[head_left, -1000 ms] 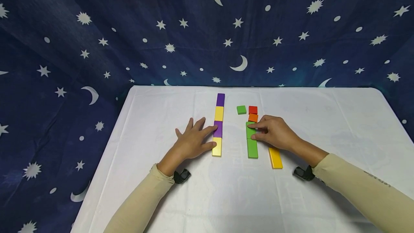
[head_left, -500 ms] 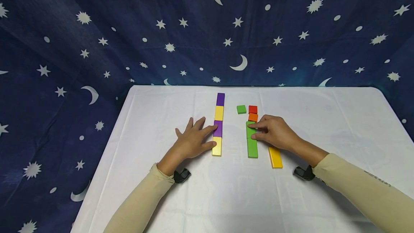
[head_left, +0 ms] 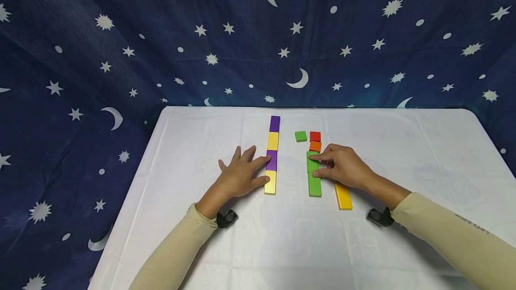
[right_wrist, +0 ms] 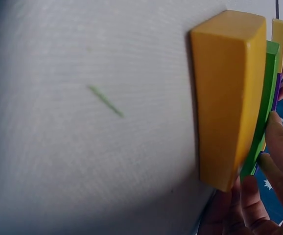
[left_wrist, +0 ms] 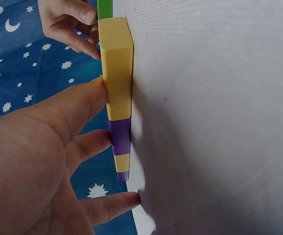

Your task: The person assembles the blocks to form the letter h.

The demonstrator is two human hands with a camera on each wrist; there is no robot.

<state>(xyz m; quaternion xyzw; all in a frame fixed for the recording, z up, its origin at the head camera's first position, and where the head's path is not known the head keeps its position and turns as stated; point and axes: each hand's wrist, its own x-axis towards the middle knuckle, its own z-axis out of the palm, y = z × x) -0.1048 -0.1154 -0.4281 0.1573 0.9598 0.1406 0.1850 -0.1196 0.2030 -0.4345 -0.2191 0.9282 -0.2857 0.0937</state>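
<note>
In the head view, my left hand [head_left: 238, 177] lies spread beside a straight column of blocks. Its index fingertip touches a purple block [head_left: 272, 164], and its thumb rests on the nearest yellow block [head_left: 270, 186]. Beyond them, another yellow block [head_left: 273, 141] and a purple block [head_left: 275, 124] continue the column. My right hand [head_left: 346, 165] touches two green blocks joined end to end. Its index fingertip is on the far green block [head_left: 311, 165], its thumb at the near green block [head_left: 315, 187]. The other fingers are bent under the palm, partly hidden.
An orange square [head_left: 315, 146] and a red square [head_left: 315, 136] top the green blocks. Left of them lies a small green piece [head_left: 300, 136]. A yellow-orange block [head_left: 343, 197] sits under the right wrist, close to the camera in the right wrist view.
My right hand has shifted very slightly toward me, its thumb and index finger still on the green blocks. The left hand and all the blocks look unmoved.
</note>
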